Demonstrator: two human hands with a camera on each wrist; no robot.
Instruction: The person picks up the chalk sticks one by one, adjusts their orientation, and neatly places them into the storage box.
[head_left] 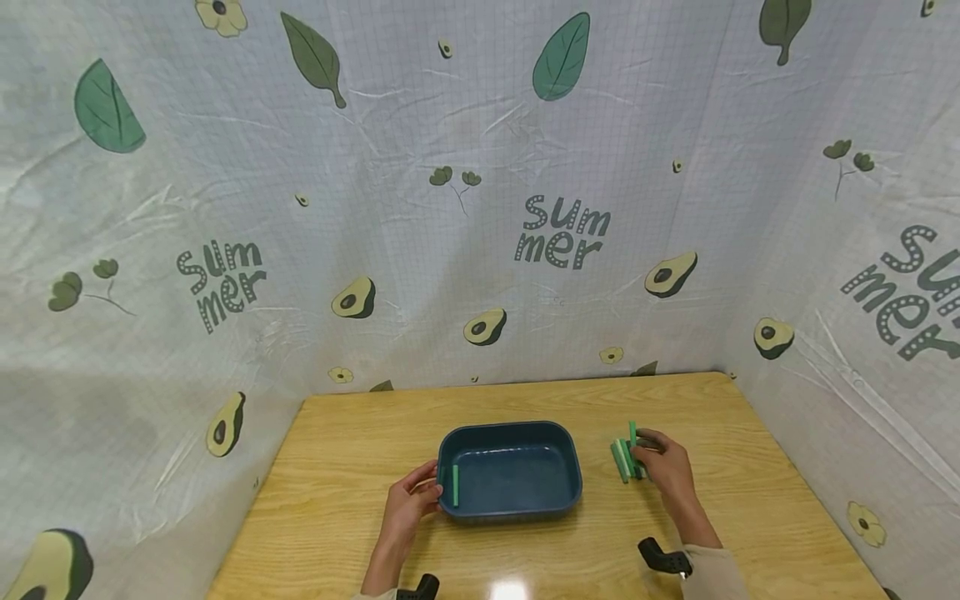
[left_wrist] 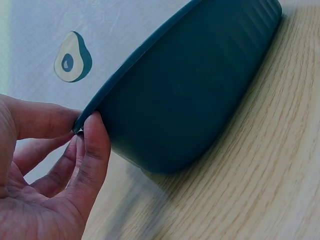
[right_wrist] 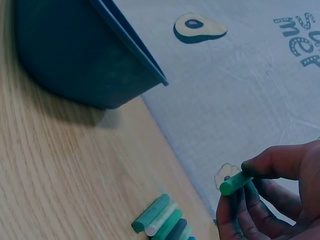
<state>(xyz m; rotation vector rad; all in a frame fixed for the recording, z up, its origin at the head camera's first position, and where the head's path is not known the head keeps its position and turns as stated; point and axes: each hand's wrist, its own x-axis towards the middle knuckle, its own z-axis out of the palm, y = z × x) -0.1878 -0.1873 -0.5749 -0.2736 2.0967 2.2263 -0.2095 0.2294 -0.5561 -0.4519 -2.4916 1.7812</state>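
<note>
A dark blue rectangular tub (head_left: 517, 481) stands on the table, and a single green chalk stick (head_left: 455, 487) lies in it near the left wall. My left hand (head_left: 407, 505) pinches the tub's rim at the left end, thumb and fingertips on either side of it in the left wrist view. Right of the tub, my right hand (head_left: 669, 468) holds another green chalk stick (right_wrist: 234, 184) between thumb and fingers, raised off the table. Below that hand lies a row of several chalk sticks (right_wrist: 164, 221) in greens, white and dark blue-green, partly hidden in the head view. Green dust marks the right fingertips.
The wooden table (head_left: 360, 433) carries the tub and the chalk row. A white sheet (head_left: 420, 250) printed with avocados, leaves and lettering hangs behind it and on both sides. A dark strap-mounted device (head_left: 664, 557) sits on the right wrist.
</note>
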